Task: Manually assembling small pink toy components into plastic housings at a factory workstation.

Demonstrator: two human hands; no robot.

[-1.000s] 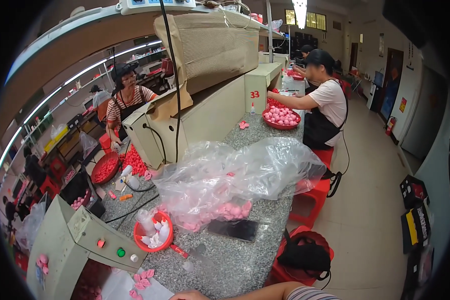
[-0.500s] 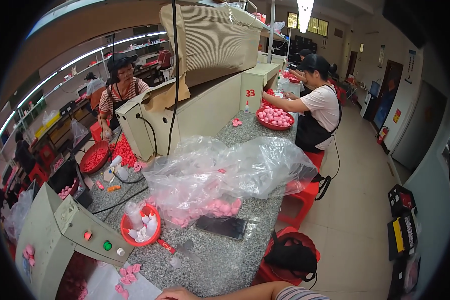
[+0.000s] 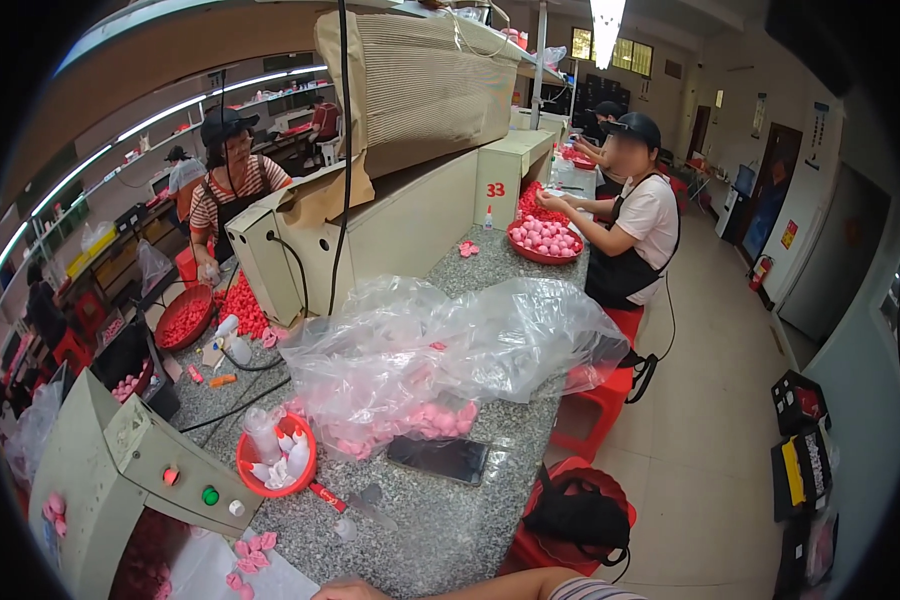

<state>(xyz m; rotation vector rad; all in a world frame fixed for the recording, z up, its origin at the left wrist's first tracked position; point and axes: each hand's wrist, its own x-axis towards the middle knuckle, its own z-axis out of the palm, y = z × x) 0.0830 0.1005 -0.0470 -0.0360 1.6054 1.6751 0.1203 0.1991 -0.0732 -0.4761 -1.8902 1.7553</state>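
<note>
Only the back of my right hand (image 3: 350, 590) shows, at the lower edge by the table's front, with the forearm coming from the right. Its fingers are cut off below the picture, so any hold is hidden. My left hand is out of sight. Nearest to the right hand are small pink folded pieces (image 3: 255, 550) on a white sheet (image 3: 205, 572). The sheet runs into the dark opening of a grey-green machine (image 3: 120, 480) with coloured buttons. More pink pieces lie inside the opening. A red-handled tool with a flat blade (image 3: 372, 512) rests on the speckled table beyond.
A red basket (image 3: 313, 465) holds white bottles. Behind a black phone (image 3: 438, 460), clear plastic bags (image 3: 420, 350) cover pink pieces. A co-worker (image 3: 640, 215) sits far right beside a bowl of pink balls (image 3: 545, 240); another (image 3: 232, 170) works at left. A black bag (image 3: 575, 515) lies on a red stool.
The whole view has shifted slightly. The co-worker at far right has lifted their head and drawn their hands back above the bowl. My right hand stays at the lower edge.
</note>
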